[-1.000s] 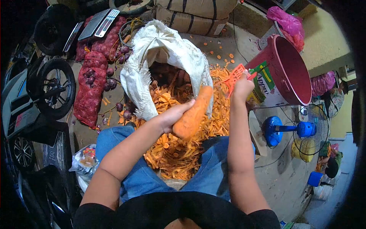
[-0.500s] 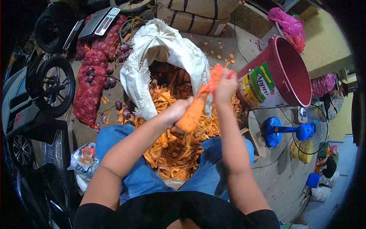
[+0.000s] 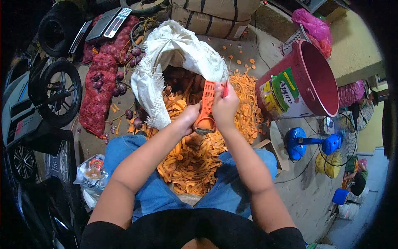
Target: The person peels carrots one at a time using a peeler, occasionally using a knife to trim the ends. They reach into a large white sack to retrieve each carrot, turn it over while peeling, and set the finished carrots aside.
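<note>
My right hand (image 3: pixel 225 106) is closed round a red-orange plastic peeler (image 3: pixel 208 96) with rows of slots in its flat body. Its lower end lies against a carrot (image 3: pixel 205 123) that my left hand (image 3: pixel 190 118) grips; the peeler covers much of the carrot. Below both hands spreads a heap of orange peelings (image 3: pixel 188 166) between my knees. Just beyond my hands, a white woven sack (image 3: pixel 182 45) gapes open with unpeeled carrots (image 3: pixel 190 81) in its shadowed mouth.
On the right stand a maroon bucket (image 3: pixel 290 91) and a blue fan (image 3: pixel 296 143). Red net bags of onions (image 3: pixel 97 95) lie on the left, near a motorbike wheel (image 3: pixel 61 94). Cardboard boxes (image 3: pixel 209 20) sit at the back; a plastic bag (image 3: pixel 92 172) rests beside my left knee.
The peeler has moved down along the carrot toward me, from a blurred, raised position. My right hand has come closer to my left, which still grips the carrot.
</note>
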{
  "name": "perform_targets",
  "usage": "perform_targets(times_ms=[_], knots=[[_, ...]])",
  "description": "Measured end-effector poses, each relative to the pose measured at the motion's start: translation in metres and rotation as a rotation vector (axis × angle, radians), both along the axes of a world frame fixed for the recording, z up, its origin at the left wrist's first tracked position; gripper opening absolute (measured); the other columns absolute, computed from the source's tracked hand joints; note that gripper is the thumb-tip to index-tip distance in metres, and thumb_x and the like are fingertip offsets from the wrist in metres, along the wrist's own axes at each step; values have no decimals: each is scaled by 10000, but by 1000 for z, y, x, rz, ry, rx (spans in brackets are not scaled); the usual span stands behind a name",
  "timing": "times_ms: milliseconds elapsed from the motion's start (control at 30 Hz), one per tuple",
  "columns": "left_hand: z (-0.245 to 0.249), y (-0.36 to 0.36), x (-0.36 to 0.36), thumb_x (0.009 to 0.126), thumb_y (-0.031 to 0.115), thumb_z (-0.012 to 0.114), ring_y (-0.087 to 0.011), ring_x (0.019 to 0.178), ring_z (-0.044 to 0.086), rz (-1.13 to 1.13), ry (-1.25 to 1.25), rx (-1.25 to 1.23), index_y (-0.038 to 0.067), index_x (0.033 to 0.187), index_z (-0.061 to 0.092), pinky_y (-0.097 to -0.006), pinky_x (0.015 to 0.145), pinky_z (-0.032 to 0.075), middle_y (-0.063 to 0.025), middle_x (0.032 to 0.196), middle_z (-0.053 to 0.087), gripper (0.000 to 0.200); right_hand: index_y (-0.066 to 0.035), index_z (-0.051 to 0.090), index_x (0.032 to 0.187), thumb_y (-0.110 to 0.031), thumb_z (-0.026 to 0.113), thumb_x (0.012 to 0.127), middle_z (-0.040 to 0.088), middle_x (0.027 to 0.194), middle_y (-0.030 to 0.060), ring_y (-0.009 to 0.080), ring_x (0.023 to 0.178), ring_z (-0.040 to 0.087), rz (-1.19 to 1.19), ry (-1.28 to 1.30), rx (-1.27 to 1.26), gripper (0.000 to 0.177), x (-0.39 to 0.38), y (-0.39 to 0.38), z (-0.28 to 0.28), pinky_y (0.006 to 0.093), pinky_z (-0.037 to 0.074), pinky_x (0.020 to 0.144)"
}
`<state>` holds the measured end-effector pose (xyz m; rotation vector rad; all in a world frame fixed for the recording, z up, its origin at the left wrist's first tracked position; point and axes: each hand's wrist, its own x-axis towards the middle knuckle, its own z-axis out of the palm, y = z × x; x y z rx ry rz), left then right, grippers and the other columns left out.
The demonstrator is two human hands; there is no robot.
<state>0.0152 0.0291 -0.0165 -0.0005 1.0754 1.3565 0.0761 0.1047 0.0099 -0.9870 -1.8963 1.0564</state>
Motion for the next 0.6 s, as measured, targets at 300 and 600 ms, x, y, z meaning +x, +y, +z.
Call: perform_targets(times_ms=[300,600], knots=[[17,-20,16,854,326,356,-105,733,539,-512,301,151,7,1047,460,-230,679,424,-60,895,552,387,31,512,725,-172,473,795,539,620,106,238,558,510,-675,68,210,218,44,130,-22,344,390,546],[2,-6,-12,835,360,373,-177,711,573,-44,-187,108,42,1037,460,-305,637,489,-87,873,557,387,-37,524,733,-241,510,804,464,604,-27,59,521,399,-111,541,-380,217,3,44,9,240,349,490]])
